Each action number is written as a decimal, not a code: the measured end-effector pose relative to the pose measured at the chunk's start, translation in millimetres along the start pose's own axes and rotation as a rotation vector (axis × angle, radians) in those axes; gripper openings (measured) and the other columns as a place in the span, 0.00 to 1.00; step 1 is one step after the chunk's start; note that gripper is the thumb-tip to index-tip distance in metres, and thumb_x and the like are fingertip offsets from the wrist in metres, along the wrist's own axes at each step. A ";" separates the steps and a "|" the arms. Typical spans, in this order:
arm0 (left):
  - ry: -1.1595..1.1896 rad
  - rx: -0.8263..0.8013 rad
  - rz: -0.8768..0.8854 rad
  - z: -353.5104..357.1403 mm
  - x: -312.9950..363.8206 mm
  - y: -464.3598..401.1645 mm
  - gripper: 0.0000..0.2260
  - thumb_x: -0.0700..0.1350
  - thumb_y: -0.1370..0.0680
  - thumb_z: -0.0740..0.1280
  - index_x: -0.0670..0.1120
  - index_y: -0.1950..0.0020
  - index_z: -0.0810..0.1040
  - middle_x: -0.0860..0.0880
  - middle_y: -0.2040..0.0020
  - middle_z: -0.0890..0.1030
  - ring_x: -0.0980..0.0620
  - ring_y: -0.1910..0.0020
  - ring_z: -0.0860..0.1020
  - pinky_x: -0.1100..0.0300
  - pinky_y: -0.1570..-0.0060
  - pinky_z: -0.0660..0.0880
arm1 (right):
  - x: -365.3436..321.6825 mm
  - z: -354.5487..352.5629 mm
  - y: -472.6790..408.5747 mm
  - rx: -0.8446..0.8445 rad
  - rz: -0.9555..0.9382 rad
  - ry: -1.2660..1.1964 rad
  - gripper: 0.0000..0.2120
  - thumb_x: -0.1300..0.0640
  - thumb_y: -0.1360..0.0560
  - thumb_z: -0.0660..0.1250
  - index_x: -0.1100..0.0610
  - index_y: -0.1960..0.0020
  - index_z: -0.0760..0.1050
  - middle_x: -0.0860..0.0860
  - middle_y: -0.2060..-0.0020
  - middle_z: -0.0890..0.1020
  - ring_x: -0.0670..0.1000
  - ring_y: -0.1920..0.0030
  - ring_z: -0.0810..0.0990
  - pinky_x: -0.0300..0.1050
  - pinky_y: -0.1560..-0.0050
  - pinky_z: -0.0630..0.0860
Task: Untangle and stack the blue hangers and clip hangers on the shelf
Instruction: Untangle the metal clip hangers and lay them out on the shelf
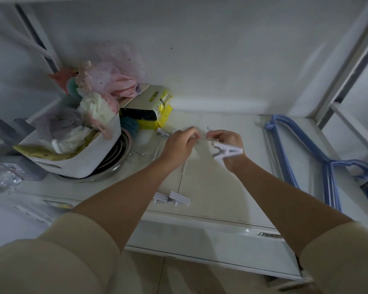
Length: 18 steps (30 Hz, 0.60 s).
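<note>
Blue hangers (289,153) lie stacked flat at the right side of the white shelf (217,187). My left hand (180,143) and my right hand (226,143) meet over the middle of the shelf, both pinching a thin wire clip hanger (202,139) between them. A white clip (227,152) of that hanger hangs below my right hand. Two more white clips (171,198) rest near the front edge, and thin wire hooks (141,155) lie on the shelf under my left wrist.
A white tub (79,160) full of cloths and pink fabric sits in a metal basin (115,158) at the left. Yellow packets (157,111) stand behind it. White shelf posts (348,66) rise at the right; the back wall is close.
</note>
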<state>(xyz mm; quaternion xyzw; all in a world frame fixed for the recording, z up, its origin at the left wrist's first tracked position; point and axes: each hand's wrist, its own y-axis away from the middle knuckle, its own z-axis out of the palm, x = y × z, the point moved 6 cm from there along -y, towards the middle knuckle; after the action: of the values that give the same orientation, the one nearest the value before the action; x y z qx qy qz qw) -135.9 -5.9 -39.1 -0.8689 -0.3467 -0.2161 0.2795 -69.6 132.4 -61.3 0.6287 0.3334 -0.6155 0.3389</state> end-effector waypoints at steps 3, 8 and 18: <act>0.097 0.103 -0.046 -13.7 9.6 -8.3 0.09 0.37 0.23 0.59 0.41 0.51 0.79 0.51 0.65 0.77 0.52 0.66 0.72 0.65 0.68 0.63 | -9.6 3.3 1.5 -0.004 0.030 -0.236 0.15 0.77 0.29 0.52 0.69 0.58 0.76 0.57 0.58 0.78 0.51 0.68 0.72 0.39 0.60 0.74; 0.218 0.167 -0.205 -18.2 12.5 -24.3 0.11 0.38 0.22 0.56 0.45 0.49 0.77 0.54 0.64 0.73 0.55 0.67 0.71 0.67 0.70 0.63 | -15.0 2.4 -3.2 0.063 -0.046 0.032 0.10 0.70 0.24 0.58 0.65 0.55 0.78 0.54 0.66 0.80 0.48 0.72 0.71 0.33 0.71 0.69; 0.117 0.003 -0.450 10.7 -44.2 -4.8 0.07 0.39 0.25 0.64 0.45 0.53 0.81 0.45 0.50 0.83 0.46 0.49 0.80 0.58 0.54 0.73 | 61.9 3.1 -3.9 0.045 0.311 0.158 0.10 0.68 0.24 0.62 0.64 0.63 0.77 0.58 0.71 0.76 0.40 0.85 0.70 0.31 0.82 0.64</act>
<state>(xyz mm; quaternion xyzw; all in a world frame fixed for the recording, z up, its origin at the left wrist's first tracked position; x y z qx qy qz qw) -166.9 -17.5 -70.7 -0.7553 -0.5152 -0.3225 0.2453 -73.4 132.1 -123.3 0.7265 0.2436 -0.5117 0.3886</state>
